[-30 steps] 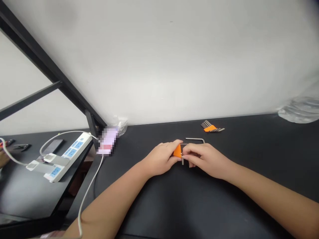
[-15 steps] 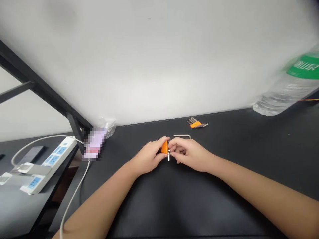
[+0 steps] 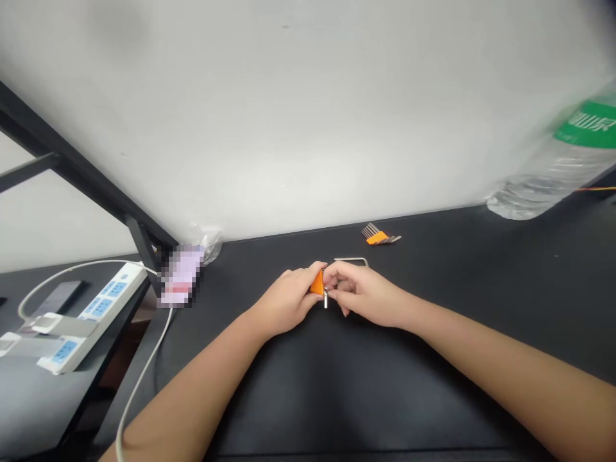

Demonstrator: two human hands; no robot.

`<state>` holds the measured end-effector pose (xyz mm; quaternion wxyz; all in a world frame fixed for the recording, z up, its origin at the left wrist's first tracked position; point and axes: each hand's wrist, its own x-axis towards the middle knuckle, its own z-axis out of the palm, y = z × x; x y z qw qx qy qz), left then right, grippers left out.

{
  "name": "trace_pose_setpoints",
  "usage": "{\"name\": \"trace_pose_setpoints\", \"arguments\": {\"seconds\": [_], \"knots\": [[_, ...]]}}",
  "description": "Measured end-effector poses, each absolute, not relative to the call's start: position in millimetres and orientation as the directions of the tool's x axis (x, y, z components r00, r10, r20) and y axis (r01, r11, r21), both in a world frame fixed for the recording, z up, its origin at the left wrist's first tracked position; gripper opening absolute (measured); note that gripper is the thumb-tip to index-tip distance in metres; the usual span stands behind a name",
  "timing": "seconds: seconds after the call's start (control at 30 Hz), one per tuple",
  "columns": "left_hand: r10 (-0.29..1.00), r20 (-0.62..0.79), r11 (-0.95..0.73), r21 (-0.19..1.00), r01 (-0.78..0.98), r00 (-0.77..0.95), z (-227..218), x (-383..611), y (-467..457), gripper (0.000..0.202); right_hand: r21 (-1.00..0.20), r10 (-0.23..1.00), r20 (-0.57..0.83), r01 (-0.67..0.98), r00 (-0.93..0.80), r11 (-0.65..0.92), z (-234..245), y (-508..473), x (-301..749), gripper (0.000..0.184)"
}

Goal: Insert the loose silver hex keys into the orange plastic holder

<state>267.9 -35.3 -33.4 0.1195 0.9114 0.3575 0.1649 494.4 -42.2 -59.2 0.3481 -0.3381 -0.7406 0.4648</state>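
- Your left hand (image 3: 283,301) rests on the black desk (image 3: 433,359) at centre, its fingers (image 3: 308,273) curled shut around a small orange holder (image 3: 317,283).
- Your right hand (image 3: 366,295) meets it from 3 o'clock; its fingers (image 3: 337,282) are pinched closed on a short metal hex key (image 3: 326,299), whose silver end shows just below the holder, touching it.
- A loose L-shaped hex key (image 3: 351,260) lies on the desk at 12 o'clock of your right hand, just beyond the knuckles and apart from them.
- A second orange holder with a fan of keys (image 3: 380,235) lies farther off at 1 o'clock, near the white wall (image 3: 308,115).
- A clear water bottle with a green label (image 3: 553,173) lies tilted at 2 o'clock, well apart, at the desk's far right edge.
- At 9 o'clock, a crumpled clear wrapper (image 3: 208,240) and a blurred-out pink item (image 3: 180,276) sit by the black frame post (image 3: 142,247).
- A white power strip (image 3: 91,314) lies on the neighbouring desk at 9 o'clock; a white cable (image 3: 144,372) hangs in the gap between desks, clear of both forearms.
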Motion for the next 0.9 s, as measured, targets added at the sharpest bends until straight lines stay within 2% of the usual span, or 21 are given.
{"name": "trace_pose_setpoints", "arguments": {"seconds": [0.13, 0.2, 0.33, 0.4, 0.53, 0.63, 0.77, 0.83, 0.9], "knots": [[0.755, 0.261, -0.653, 0.211, 0.728, 0.602, -35.4, 259.7, -26.8, 0.048, -0.933, 0.876, 0.219, 0.172, -0.429, 0.318, -55.6, -36.6, 509.5, 0.016], [0.792, 0.267, -0.600, 0.176, 0.781, 0.549, -36.2, 254.6, -22.3, 0.048, -0.929, 0.913, 0.177, 0.243, -0.368, 0.278, -53.7, -29.0, 524.7, 0.015], [0.822, 0.253, -0.556, 0.153, 0.817, 0.511, -36.7, 250.2, -20.1, 0.049, -0.890, 0.932, 0.091, 0.392, -0.351, 0.235, -58.3, -13.9, 546.1, 0.016], [0.819, 0.237, -0.563, 0.159, 0.811, 0.522, -36.6, 251.0, -21.8, 0.049, -0.792, 0.932, 0.165, 0.519, -0.324, 0.320, -62.3, -9.4, 549.2, 0.014], [0.811, 0.230, -0.579, 0.184, 0.794, 0.538, -35.9, 254.0, -25.4, 0.049, -0.409, 0.806, 0.477, 0.723, -0.350, 0.557, -68.8, 0.8, 550.3, 0.017], [0.798, 0.227, -0.600, 0.201, 0.774, 0.559, -35.6, 255.9, -26.5, 0.049, -0.275, 0.778, 0.511, 0.789, -0.365, 0.550, -74.2, 12.2, 551.9, 0.018], [0.787, 0.225, -0.617, 0.235, 0.751, 0.575, -35.4, 256.5, -26.8, 0.049, -0.268, 0.880, 0.362, 0.871, -0.306, 0.413, -76.6, 21.2, 554.3, 0.006], [0.786, 0.225, -0.617, 0.254, 0.744, 0.575, -35.4, 256.3, -26.9, 0.048, -0.303, 0.924, 0.294, 0.892, -0.246, 0.334, -73.0, 19.7, 555.1, 0.005], [0.788, 0.226, -0.616, 0.267, 0.741, 0.573, -35.4, 256.3, -27.1, 0.047, -0.356, 0.925, 0.290, 0.870, -0.244, 0.341, -66.7, 13.9, 554.4, 0.006]]}}
